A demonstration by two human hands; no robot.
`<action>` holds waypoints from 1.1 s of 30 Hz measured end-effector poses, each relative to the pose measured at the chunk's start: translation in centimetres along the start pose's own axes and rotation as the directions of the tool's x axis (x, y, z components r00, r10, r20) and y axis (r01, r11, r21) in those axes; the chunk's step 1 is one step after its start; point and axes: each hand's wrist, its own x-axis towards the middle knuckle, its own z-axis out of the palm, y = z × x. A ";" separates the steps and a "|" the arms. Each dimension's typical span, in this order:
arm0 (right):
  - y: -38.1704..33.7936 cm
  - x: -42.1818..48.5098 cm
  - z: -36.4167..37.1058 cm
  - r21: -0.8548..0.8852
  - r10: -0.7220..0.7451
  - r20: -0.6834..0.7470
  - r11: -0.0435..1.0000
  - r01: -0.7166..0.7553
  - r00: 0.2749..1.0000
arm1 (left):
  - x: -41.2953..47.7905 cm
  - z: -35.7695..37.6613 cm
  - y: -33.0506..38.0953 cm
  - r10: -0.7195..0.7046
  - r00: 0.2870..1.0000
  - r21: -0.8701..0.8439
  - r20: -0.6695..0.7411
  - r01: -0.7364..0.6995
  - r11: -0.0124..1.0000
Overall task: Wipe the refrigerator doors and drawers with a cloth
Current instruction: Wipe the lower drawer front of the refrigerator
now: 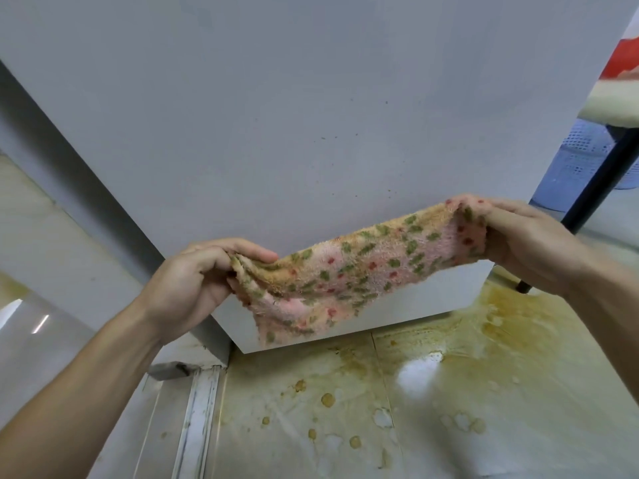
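Note:
A pink cloth (359, 267) with green and red spots hangs stretched between both hands in front of the lower part of the white refrigerator door (276, 133). My left hand (193, 281) pinches its lower left end, and my right hand (532, 243) grips its upper right end. The cloth sags a little in the middle and does not clearly touch the door. Small dark specks dot the door's surface above the cloth.
The tiled floor (449, 409) below the refrigerator carries yellow-brown stains and spots. A dark pole (594, 188) leans at the right, with a blue perforated basket (574, 157) behind it. A pale wall and door track (197, 420) lie at the left.

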 end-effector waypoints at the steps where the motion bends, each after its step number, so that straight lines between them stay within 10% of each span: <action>1: 0.0 0.0 0.2 0.006 0.032 -0.013 0.999 -0.032 0.999 | 0.1 0.0 -0.2 -0.018 1.000 -0.049 0.021 0.019 0.999; 8: 0.2 0.5 3.1 0.100 0.274 -0.033 0.958 -0.270 0.961 | 0.5 2.7 -0.9 -0.289 0.933 0.087 0.215 0.277 0.957; 13: -0.4 1.3 6.4 0.236 0.354 0.049 0.904 -0.356 0.934 | -0.2 5.9 -0.8 -0.280 0.894 0.297 0.348 0.178 0.938; 21: 0.5 2.5 6.5 -0.607 0.131 -0.206 0.761 -0.231 0.970 | -1.0 8.0 -0.9 -0.202 0.929 -0.041 0.310 0.225 0.973; 24: 0.6 2.2 5.4 -0.783 0.261 -0.124 0.567 -0.256 0.957 | -1.0 8.4 -0.7 -0.179 0.948 -0.137 0.264 0.221 0.966; 28: 0.7 1.7 5.0 -0.735 0.653 0.048 0.536 -0.416 0.756 | -1.1 8.7 -0.5 -0.130 0.974 -0.235 0.186 0.173 0.956; 33: 3.1 1.2 5.5 -0.267 0.539 0.499 0.841 -0.471 0.678 | -1.1 8.9 -0.1 -0.054 0.995 -0.351 0.088 0.082 0.933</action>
